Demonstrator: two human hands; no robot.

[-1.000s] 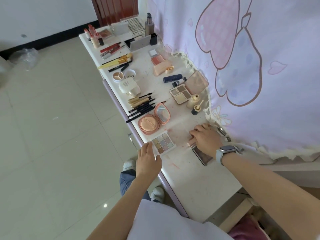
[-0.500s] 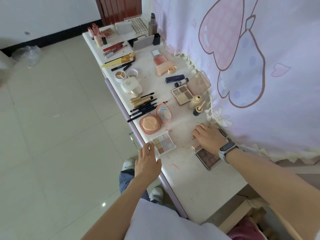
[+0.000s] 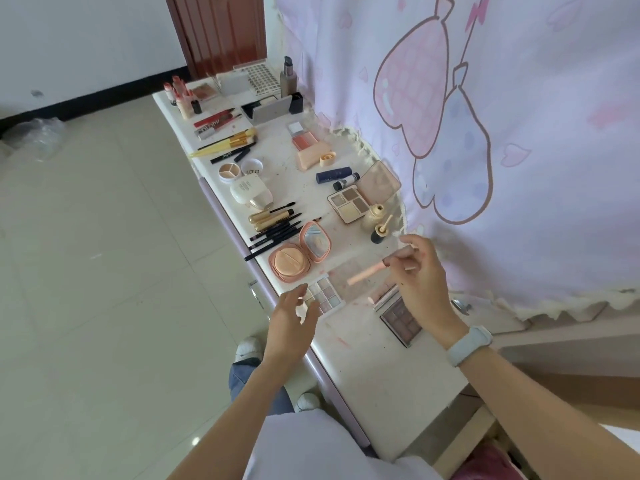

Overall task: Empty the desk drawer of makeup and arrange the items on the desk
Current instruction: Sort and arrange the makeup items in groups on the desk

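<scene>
Desk (image 3: pixel 388 386) crowded with laid-out makeup, right hand (image 3: pixel 420 282) pinching pink brush (image 3: pixel 372 271) above pastel eyeshadow palette (image 3: pixel 325 296), left hand (image 3: pixel 291 323) slack and holding nothing nearby; arranging stage, probably calling next for a free spot to set it.

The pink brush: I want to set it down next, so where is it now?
In the head view, the pink brush is pinched in the right hand, above the desk.
</scene>
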